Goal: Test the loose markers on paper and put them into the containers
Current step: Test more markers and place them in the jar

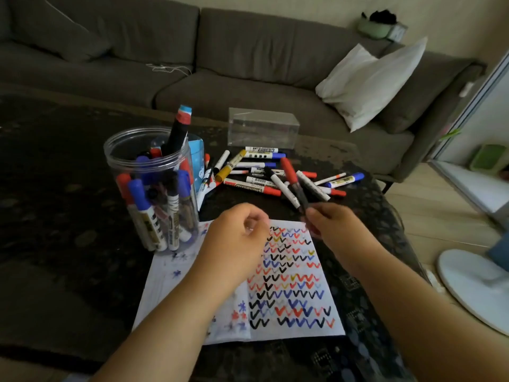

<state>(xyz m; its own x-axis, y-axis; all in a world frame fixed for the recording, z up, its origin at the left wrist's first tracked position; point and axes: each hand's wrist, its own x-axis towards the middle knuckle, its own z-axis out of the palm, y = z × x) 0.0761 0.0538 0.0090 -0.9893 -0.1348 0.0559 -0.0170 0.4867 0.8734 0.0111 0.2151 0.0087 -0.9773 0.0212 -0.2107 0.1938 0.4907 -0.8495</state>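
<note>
My right grip (327, 216) pinches a black marker (298, 193) above the paper (297, 285) for testing; my left grip (242, 230) is curled, seemingly empty, steadying near the desk's (55, 244) middle.

"WHITEBOARD" on red-capped marker (252, 186)

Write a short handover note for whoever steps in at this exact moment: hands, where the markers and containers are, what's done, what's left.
Right hand grips a red-capped marker above the top edge of the paper.
Left hand hovers over the paper, fingers curled, holding nothing I can make out.
Done: the paper is covered in rows of test zigzags; the round clear jar already holds many markers.
Left: a pile of loose markers lies behind the paper, and the clear rectangular box looks empty. Test each and store it.
</note>
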